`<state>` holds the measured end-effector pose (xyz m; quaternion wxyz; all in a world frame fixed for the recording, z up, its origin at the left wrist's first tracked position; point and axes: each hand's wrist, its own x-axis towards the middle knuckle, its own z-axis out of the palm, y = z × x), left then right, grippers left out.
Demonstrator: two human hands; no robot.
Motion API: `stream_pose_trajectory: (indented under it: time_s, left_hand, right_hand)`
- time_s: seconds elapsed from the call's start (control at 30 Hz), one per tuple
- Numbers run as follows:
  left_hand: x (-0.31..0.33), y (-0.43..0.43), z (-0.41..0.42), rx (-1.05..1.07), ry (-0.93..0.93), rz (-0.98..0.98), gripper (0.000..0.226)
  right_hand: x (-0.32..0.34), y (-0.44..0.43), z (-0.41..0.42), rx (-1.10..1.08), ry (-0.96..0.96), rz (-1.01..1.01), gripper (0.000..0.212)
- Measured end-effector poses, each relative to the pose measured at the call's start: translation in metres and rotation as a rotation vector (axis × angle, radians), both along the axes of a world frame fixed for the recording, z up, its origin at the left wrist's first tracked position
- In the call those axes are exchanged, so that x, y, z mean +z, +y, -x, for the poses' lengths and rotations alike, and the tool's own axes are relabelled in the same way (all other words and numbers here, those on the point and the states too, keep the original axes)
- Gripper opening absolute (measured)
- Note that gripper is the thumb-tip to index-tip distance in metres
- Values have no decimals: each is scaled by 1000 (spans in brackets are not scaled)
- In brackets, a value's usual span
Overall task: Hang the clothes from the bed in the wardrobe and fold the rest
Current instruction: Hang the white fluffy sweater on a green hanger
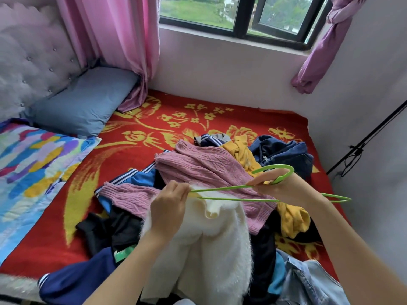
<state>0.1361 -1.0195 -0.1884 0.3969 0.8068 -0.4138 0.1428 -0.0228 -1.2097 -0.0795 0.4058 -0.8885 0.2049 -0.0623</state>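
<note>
BEDROOM, MID-CHORE: We are early in the job. On the bed [136, 137] a heap of clothes [123, 227] lies unsorted, among them a pink sweater [198, 170], a yellow top [242, 150], dark jeans [284, 150], a blue striped jacket [141, 179] and pale denim [312, 282]. None of it is folded, and no wardrobe is in sight.

We judge one hanging step to be under way, not finished. Our right hand [279, 188] grips a green hanger [237, 199] just below its hook, fingers curled round it. The forearm reaches in from the lower right and holds the hanger nearly level above the heap.

Our left hand [169, 208], raised from below, pinches the top edge of a fluffy white sweater [209, 249] between thumb and fingers, right at the hanger's left tip. The sweater drapes down from that pinch over the heap. The hanger's right end is bare.

Left to do, by our reckoning: seating both shoulders, the trip to the wardrobe, then everything else.
</note>
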Motion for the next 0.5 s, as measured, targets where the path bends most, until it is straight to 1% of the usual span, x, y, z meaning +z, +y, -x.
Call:
stream_pose_trajectory:
  time_s: [0.1,0.13,0.17,0.23,0.3,0.37,0.43,0.5]
  left_hand:
    - [8,-7,6,-73,-141,6,3]
    - [11,-10,6,-85,-151,10,2]
    - [15,-12,5,-83,-136,24,3]
    - [25,-16,1,-58,-73,79,17]
    - [35,-20,-1,-65,-59,123,25]
    - [44,-25,7,-161,-90,177,30]
    - [51,-32,27,-277,-72,212,33]
    - [58,-37,43,-332,-68,217,28]
  right_hand:
    - [-1,0,-2,52,58,13,39]
    - [2,-3,-1,60,71,9,36]
    - [7,-6,1,55,64,-6,36]
    - [19,-18,10,45,5,-55,37]
    - [28,-30,16,69,-41,-93,40]
    - [24,-37,13,85,-42,-138,43]
    - [4,-33,5,65,-38,-211,44]
    - [-25,-22,1,4,-120,-321,43]
